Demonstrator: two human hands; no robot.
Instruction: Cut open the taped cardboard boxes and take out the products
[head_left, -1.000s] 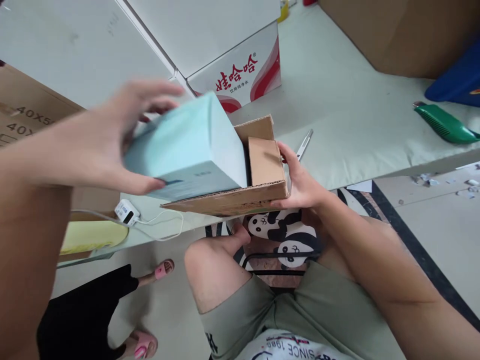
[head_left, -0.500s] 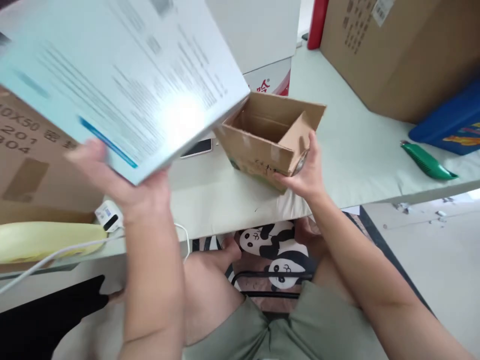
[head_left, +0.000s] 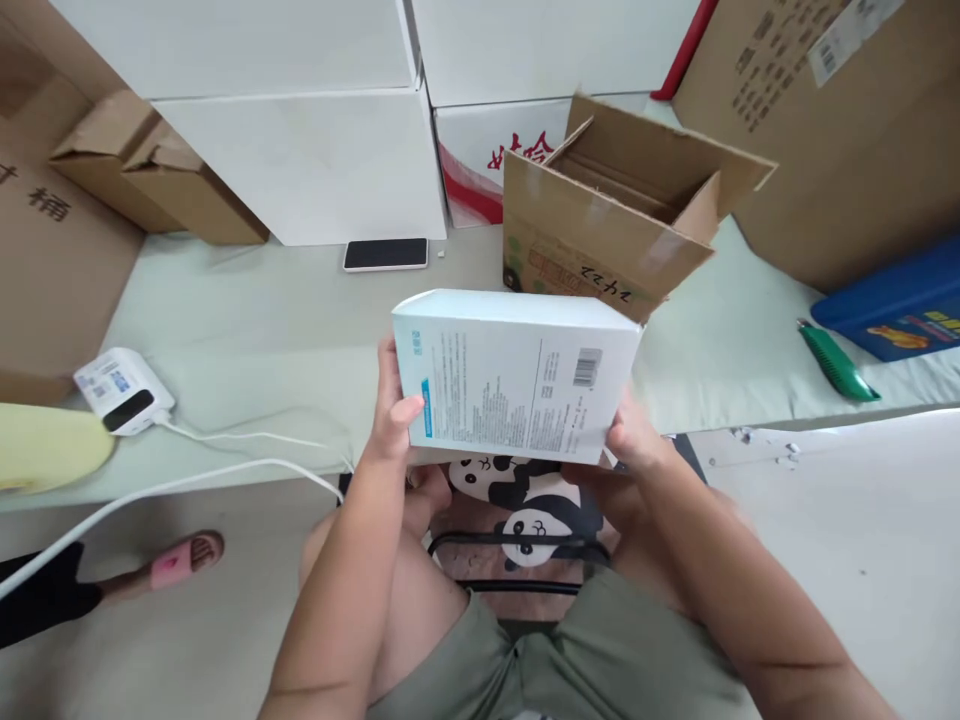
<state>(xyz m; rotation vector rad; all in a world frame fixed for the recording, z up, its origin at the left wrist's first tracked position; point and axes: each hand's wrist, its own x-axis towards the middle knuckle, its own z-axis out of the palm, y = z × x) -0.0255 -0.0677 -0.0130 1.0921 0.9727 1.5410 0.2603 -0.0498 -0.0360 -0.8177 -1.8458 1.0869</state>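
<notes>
A white printed box (head_left: 495,385) with a barcode and a blue label is held up between my two hands, in front of the table's near edge. My left hand (head_left: 394,405) grips its left end, the thumb lying on the printed face. At the right end my right hand (head_left: 630,430) closes round the lower corner, its fingers partly hidden behind the box. Just behind it stands an opened cardboard carton (head_left: 592,235) with raised flaps and handwritten digits; its lower part is hidden by the white box.
A phone (head_left: 386,254) lies before stacked white boxes (head_left: 300,170). To the left are a white device (head_left: 124,390) with a cable and a yellow object (head_left: 52,445). A green comb-like object (head_left: 836,362) and a blue container (head_left: 900,300) sit at right. Someone's foot in a pink slipper (head_left: 176,565) shows lower left.
The white box has come down from the upper left to the centre and turned. My right hand has let go of the carton and taken the box's right end. The view has shifted too.
</notes>
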